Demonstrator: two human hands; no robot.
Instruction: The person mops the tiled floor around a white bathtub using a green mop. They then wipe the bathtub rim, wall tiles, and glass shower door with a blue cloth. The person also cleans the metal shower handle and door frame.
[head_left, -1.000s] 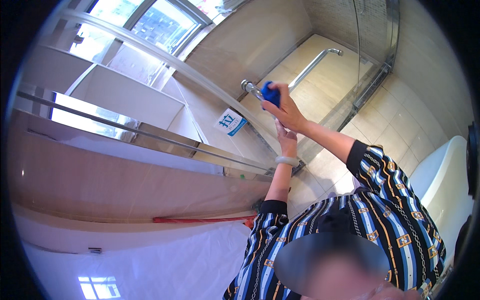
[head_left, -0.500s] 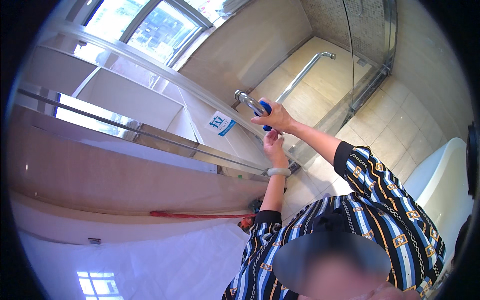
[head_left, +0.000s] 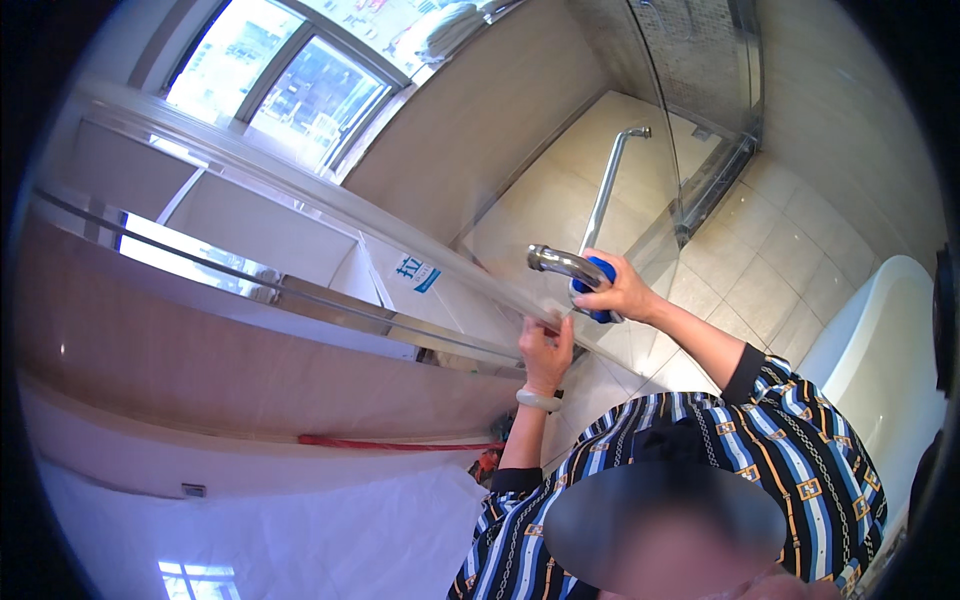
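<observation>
A shiny chrome bar with bent ends [head_left: 604,200], like a large door handle, slants up from my right hand [head_left: 627,289]. That hand is closed around it where a blue wrap [head_left: 598,284] covers the metal; one bent end points left, the other is far off over the shower floor. Beside and below it, my left hand [head_left: 545,357] is raised with thumb and fingers apart, fingertips at the clear glass panel [head_left: 500,292]. Whether they press on the glass is hard to tell. A pale bangle [head_left: 538,400] circles my left wrist.
A blue-and-white sticker [head_left: 413,272] is left of the bar. White open compartments [head_left: 262,228] line the left, under a window [head_left: 320,95]. To the right stands a white bathtub [head_left: 865,340]. A red strap-like strip [head_left: 390,443] lies at lower left, near white sheeting [head_left: 300,525].
My right hand and the bar have shifted right and nearer to me. The left hand has come slightly down and away from the bar, its fingers now parted. The view has turned a little.
</observation>
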